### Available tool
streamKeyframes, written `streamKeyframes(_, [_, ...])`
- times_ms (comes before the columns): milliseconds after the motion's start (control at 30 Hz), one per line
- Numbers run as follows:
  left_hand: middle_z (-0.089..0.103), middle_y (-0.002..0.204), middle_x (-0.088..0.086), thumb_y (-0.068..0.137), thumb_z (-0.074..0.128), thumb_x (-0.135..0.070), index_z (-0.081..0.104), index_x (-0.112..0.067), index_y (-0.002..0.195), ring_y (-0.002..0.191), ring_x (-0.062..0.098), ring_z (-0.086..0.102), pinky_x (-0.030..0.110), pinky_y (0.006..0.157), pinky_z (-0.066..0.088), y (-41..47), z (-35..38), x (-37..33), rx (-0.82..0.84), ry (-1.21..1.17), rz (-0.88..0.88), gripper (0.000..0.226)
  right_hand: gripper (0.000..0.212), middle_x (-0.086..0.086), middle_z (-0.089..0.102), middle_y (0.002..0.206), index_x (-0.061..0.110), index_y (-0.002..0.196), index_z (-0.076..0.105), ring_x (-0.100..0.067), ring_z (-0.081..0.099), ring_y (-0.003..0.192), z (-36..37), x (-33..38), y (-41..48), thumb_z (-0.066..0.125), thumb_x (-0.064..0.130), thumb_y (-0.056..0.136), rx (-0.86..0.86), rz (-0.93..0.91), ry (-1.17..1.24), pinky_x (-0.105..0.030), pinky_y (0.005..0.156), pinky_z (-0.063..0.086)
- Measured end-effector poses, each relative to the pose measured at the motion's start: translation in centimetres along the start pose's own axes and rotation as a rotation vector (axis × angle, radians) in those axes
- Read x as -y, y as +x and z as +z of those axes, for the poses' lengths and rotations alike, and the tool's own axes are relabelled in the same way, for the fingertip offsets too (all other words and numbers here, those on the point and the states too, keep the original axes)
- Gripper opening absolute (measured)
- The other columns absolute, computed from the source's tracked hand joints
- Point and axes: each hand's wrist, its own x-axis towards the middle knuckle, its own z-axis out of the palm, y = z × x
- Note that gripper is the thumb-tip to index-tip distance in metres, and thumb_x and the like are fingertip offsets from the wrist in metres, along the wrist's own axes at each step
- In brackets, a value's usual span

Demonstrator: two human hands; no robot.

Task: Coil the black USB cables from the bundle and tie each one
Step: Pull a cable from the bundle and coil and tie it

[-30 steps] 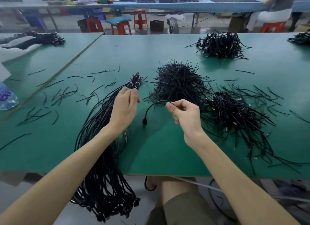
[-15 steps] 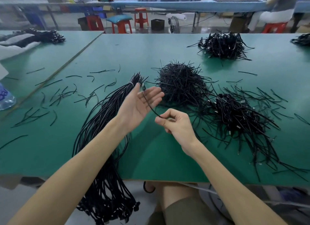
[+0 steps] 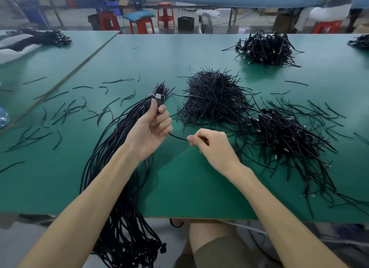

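Note:
A long bundle of black USB cables (image 3: 111, 153) lies on the green table (image 3: 191, 183) and hangs over its front edge, tied near its far end. My left hand (image 3: 151, 127) is raised palm up, fingers curled round the plug end of one black cable (image 3: 177, 137). That cable runs a short way to my right hand (image 3: 211, 145), which pinches it between thumb and fingers. To the right lies a heap of coiled cables (image 3: 285, 135). A mound of black twist ties (image 3: 213, 95) sits just beyond my hands.
Loose black ties (image 3: 65, 109) are scattered over the left of the table. Another heap of cables (image 3: 267, 47) lies at the far right, more at the far left (image 3: 48, 37). Red stools (image 3: 141, 25) and a seated person (image 3: 327, 9) are behind.
My left hand, earlier open with the cable across its palm, has closed round the cable's plug end. My right hand has shifted right and drawn the cable taut between both hands.

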Motion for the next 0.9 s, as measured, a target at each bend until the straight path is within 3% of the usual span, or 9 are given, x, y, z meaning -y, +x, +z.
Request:
streamKeyframes(100, [0.022, 0.06, -0.008, 0.104, 0.04, -0.052, 0.054, -0.021, 0.075, 0.054, 0.012, 0.02, 0.024, 0.053, 0.025, -0.6, 0.4, 0.5, 0.074, 0.286, 0.012, 0.045, 0.041, 0.01, 0.054, 0.06, 0.017, 0.077, 0.063, -0.007, 0.048, 0.055, -0.1, -0.2, 0.0, 0.056, 0.051, 0.1, -0.092, 0.017, -0.239, -0.031, 0.056, 0.035])
streamKeyframes(200, [0.035, 0.055, -0.01, 0.105, 0.043, -0.049, 0.055, -0.02, 0.07, 0.051, 0.012, 0.027, 0.022, 0.052, 0.025, -1.3, 1.4, 2.0, 0.121, 0.886, 0.09, 0.048, 0.043, 0.002, 0.063, 0.08, 0.015, 0.083, 0.058, -0.026, 0.056, 0.073, 0.5, 0.0, -0.1, 0.049, 0.053, 0.101, -0.08, 0.016, -0.49, -0.038, 0.064, 0.043])
streamKeyframes(267, [0.043, 0.054, -0.011, 0.106, 0.045, -0.045, 0.052, -0.024, 0.066, 0.051, 0.009, 0.035, 0.022, 0.052, 0.031, -1.5, 1.6, 3.2, 0.144, 1.293, 0.235, 0.046, 0.035, 0.001, 0.063, 0.081, 0.017, 0.084, 0.058, -0.028, 0.057, 0.075, 0.6, 0.0, 0.0, 0.051, 0.045, 0.103, -0.085, 0.026, -0.496, -0.038, 0.063, 0.04])
streamKeyframes(333, [0.047, 0.055, -0.009, 0.108, 0.043, -0.042, 0.047, -0.031, 0.068, 0.051, 0.009, 0.041, 0.025, 0.054, 0.037, -1.7, 1.7, 3.7, 0.156, 1.493, 0.348, 0.043, 0.032, 0.005, 0.058, 0.072, 0.02, 0.077, 0.055, -0.025, 0.056, 0.069, 0.4, -0.2, 0.0, 0.053, 0.038, 0.102, -0.092, 0.052, -0.411, -0.037, 0.059, 0.037])
streamKeyframes(500, [0.054, 0.07, -0.008, 0.106, 0.041, -0.04, 0.036, -0.038, 0.081, 0.072, 0.011, 0.05, 0.023, 0.067, 0.041, -1.7, 2.6, 3.9, 0.229, 1.699, 0.313, 0.026, 0.047, 0.008, 0.042, 0.052, 0.018, 0.06, 0.047, -0.011, 0.034, 0.051, -0.1, -0.8, 0.3, 0.055, 0.039, 0.102, -0.16, 0.055, -0.069, -0.03, 0.051, 0.026])
streamKeyframes(600, [0.059, 0.082, -0.003, 0.108, 0.047, -0.024, 0.045, -0.021, 0.088, 0.081, 0.011, 0.047, 0.025, 0.077, 0.039, -1.6, 2.4, 4.3, 0.229, 1.769, 0.326, 0.02, 0.051, 0.009, 0.039, 0.049, 0.012, 0.061, 0.048, -0.009, 0.034, 0.05, -0.1, -0.7, 0.3, 0.056, 0.04, 0.102, -0.189, 0.017, -0.003, -0.023, 0.048, 0.025])
streamKeyframes(667, [0.063, 0.088, -0.001, 0.107, 0.048, -0.022, 0.053, -0.012, 0.094, 0.086, 0.016, 0.052, 0.033, 0.081, 0.044, -1.6, 2.2, 4.3, 0.217, 1.761, 0.33, 0.017, 0.052, 0.011, 0.04, 0.048, 0.013, 0.058, 0.044, -0.009, 0.034, 0.05, -0.2, -0.7, 0.2, 0.058, 0.037, 0.102, -0.218, 0.003, 0.009, -0.021, 0.048, 0.026])
streamKeyframes(767, [0.059, 0.082, -0.002, 0.105, 0.053, -0.028, 0.058, -0.011, 0.094, 0.077, 0.014, 0.051, 0.035, 0.074, 0.045, -1.7, 2.0, 4.5, 0.203, 1.73, 0.391, 0.021, 0.054, 0.01, 0.038, 0.046, 0.014, 0.057, 0.038, -0.009, 0.032, 0.049, -0.2, -0.7, 0.1, 0.058, 0.036, 0.102, -0.233, -0.002, 0.006, -0.022, 0.048, 0.024])
streamKeyframes(900, [0.06, 0.077, -0.003, 0.102, 0.061, -0.029, 0.06, -0.015, 0.089, 0.07, 0.016, 0.051, 0.035, 0.068, 0.047, -1.6, 1.6, 4.8, 0.169, 1.623, 0.411, 0.019, 0.053, 0.01, 0.037, 0.049, 0.004, 0.06, 0.044, -0.01, 0.03, 0.049, -0.3, -0.7, 0.0, 0.058, 0.034, 0.102, -0.226, -0.013, 0.015, -0.022, 0.048, 0.024])
